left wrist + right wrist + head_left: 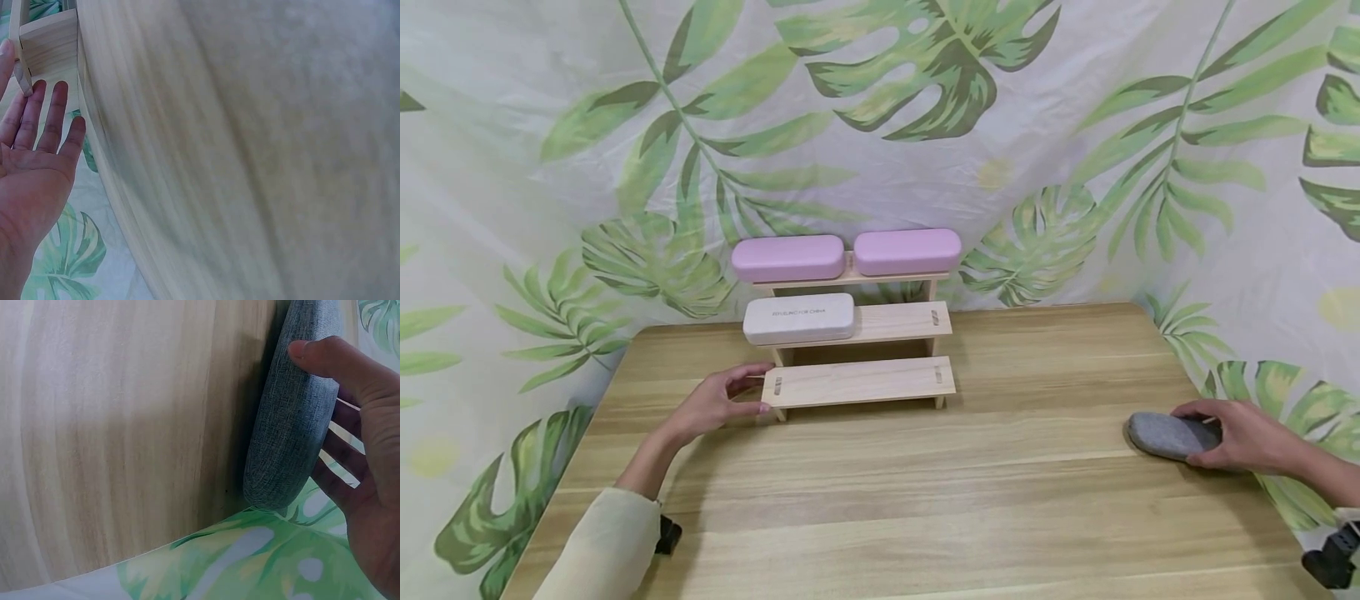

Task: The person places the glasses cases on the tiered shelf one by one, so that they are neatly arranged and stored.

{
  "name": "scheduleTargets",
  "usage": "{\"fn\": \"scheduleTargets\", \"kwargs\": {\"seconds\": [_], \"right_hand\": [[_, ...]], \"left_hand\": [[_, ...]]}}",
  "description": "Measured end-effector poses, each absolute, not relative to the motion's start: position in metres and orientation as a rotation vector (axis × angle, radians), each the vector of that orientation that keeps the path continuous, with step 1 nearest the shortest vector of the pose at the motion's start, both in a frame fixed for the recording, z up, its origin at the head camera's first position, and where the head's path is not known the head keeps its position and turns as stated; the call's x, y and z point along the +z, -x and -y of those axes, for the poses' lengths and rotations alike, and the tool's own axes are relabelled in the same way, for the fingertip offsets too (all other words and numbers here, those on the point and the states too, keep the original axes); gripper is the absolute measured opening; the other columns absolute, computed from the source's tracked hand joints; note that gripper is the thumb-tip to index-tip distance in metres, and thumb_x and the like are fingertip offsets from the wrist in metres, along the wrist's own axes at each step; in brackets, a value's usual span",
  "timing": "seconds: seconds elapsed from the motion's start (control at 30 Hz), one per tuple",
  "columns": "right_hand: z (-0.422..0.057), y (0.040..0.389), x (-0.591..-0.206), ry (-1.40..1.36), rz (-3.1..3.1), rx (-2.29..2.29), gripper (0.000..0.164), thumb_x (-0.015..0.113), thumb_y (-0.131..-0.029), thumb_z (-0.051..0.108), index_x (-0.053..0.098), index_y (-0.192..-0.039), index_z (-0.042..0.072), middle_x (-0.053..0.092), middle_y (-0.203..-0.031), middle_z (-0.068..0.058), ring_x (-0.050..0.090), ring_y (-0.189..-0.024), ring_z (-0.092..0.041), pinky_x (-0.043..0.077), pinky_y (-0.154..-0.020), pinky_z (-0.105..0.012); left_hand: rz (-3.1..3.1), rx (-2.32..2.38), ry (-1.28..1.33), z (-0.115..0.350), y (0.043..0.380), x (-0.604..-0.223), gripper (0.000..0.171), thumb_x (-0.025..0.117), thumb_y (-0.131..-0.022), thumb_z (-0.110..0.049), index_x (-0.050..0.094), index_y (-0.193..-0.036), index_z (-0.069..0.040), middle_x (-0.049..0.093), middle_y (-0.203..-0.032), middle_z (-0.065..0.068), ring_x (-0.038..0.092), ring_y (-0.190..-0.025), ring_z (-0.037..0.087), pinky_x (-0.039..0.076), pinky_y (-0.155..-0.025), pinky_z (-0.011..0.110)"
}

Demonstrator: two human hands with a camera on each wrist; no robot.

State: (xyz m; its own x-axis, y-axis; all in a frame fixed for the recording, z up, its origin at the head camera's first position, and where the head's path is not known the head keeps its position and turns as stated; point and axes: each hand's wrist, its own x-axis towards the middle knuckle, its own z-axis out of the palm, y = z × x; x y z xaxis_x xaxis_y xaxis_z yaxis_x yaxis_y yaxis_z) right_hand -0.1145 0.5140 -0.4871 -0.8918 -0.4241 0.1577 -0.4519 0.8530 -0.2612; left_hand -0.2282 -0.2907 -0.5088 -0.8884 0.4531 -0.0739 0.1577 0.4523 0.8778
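A three-tier wooden display stand (859,382) stands toward the back of the table. My left hand (718,404) is at the left end of its lowest step, thumb at the front corner and fingers behind. In the left wrist view, the fingertips (59,90) reach the end of the step board. At the table's right edge, my right hand (1251,435) grips a grey fabric glasses case (1168,435) between thumb and fingers. The right wrist view shows the case (290,419) along the table edge, with the thumb pressed on its side.
Two pink glasses cases, one left (788,258) and one right (908,252), lie on the top step. A white glasses case (799,318) occupies the middle step's left half. Leaf-print cloth (917,175) hangs behind and beside the wooden table (1000,500).
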Motion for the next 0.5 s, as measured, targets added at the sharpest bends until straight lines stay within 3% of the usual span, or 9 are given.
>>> {"fn": "scheduleTargets", "kwargs": {"seconds": [0.17,0.5], "right_hand": [[-0.512,0.119,-0.483,-0.702,2.946,0.466,0.063,0.105,-0.057,0.026,0.077,-0.111,0.009,0.077,-0.101,-0.002,0.062,-0.090,0.005,0.047,-0.067,-0.012],[-0.499,0.132,-0.469,-0.741,2.893,0.443,0.063,0.104,-0.055,0.026,0.078,-0.110,0.010,0.077,-0.100,-0.002,0.059,-0.086,0.005,0.048,-0.064,-0.018]], "left_hand": [[-2.397,1.418,-0.526,0.291,0.228,-0.509,0.075,0.086,-0.091,-0.022,0.051,-0.156,-0.008,0.053,-0.156,0.017,0.053,-0.141,0.038,0.046,-0.116,0.054],[-2.413,1.409,-0.532,0.290,0.228,-0.508,0.074,0.086,-0.092,-0.022,0.051,-0.156,-0.007,0.054,-0.156,0.017,0.053,-0.141,0.039,0.046,-0.115,0.054]]}}
